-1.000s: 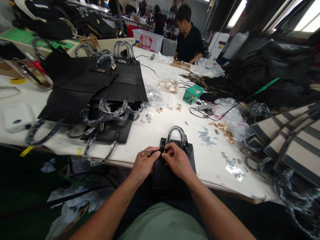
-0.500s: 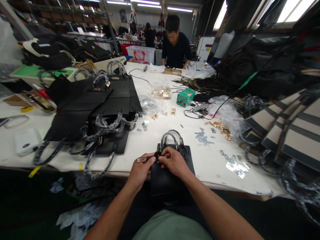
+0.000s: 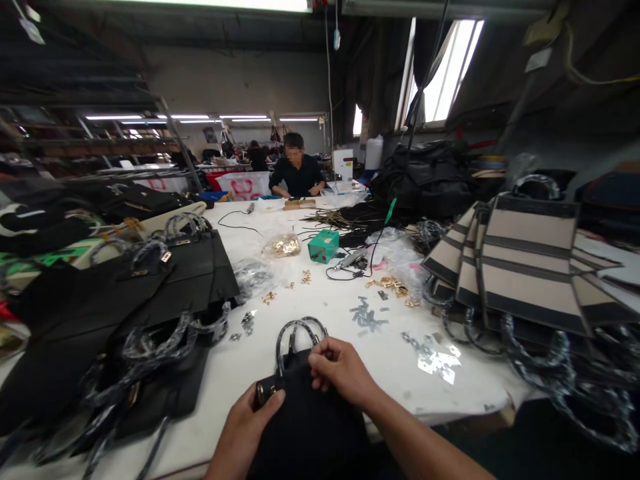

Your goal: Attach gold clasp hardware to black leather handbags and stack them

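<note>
A small black handbag (image 3: 310, 427) stands in front of me at the table's near edge, with its wrapped handles (image 3: 294, 328) rising from the top. My left hand (image 3: 247, 423) is closed at the bag's left side, its thumb pressing a black strap with a gold-coloured metal fitting (image 3: 273, 391). Just right of the handles, my right hand (image 3: 340, 370) hovers close over the front of the bag. Its thumb and fingers are pinched together, and whatever may be between them is hidden.
Black bag pieces (image 3: 200, 267) with wrapped handles are piled on the left. Striped bags (image 3: 533, 253) stand at right. Metal plates (image 3: 370, 317), gold-coloured fittings (image 3: 395, 287) and a green box (image 3: 323, 247) lie on the white table (image 3: 320, 293). A person (image 3: 296, 170) sits opposite.
My view has tilted up and turned right. My right hand has moved away from the left hand and the strap, toward the bag's right side. The left hand keeps hold of the strap.
</note>
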Demonstrator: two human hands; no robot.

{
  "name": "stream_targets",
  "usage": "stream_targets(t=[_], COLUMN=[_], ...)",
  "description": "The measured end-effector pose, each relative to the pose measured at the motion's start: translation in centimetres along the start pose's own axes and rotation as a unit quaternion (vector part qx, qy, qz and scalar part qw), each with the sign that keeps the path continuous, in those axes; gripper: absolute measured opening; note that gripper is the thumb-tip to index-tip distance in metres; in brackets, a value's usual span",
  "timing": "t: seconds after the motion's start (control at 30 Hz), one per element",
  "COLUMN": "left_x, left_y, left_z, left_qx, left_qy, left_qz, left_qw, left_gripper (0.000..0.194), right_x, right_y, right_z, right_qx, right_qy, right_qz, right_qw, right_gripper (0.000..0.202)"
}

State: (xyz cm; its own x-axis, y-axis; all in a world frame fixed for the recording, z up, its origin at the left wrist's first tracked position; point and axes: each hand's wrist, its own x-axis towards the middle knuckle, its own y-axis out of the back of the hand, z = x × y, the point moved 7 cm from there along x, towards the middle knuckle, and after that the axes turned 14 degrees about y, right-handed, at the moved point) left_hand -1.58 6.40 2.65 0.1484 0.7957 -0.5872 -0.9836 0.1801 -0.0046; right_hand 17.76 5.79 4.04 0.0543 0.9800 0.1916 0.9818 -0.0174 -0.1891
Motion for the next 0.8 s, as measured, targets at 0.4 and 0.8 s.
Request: stream_targets(t=[0.4, 0.8], left_x=[2.2, 5.2], left_y=[-3.1, -1.3], left_z=[-0.4, -2.3], left_qx=[-0.136, -0.182], left_qy=[0.151, 0.095], left_qz=[-0.136, -0.051], left_qw=[0.970, 0.977], left_gripper=[0.032, 0.056], right_x=[8.4, 13.6], right_y=[22.3, 22.6], right_z=[-1.4, 1.5], right_qx=[-0.556, -0.696], right_qy=[-0.023, -0.076], right_qz=[0.168, 0.044], right_qw=[0.814, 0.713], right_gripper=[0.027, 0.033])
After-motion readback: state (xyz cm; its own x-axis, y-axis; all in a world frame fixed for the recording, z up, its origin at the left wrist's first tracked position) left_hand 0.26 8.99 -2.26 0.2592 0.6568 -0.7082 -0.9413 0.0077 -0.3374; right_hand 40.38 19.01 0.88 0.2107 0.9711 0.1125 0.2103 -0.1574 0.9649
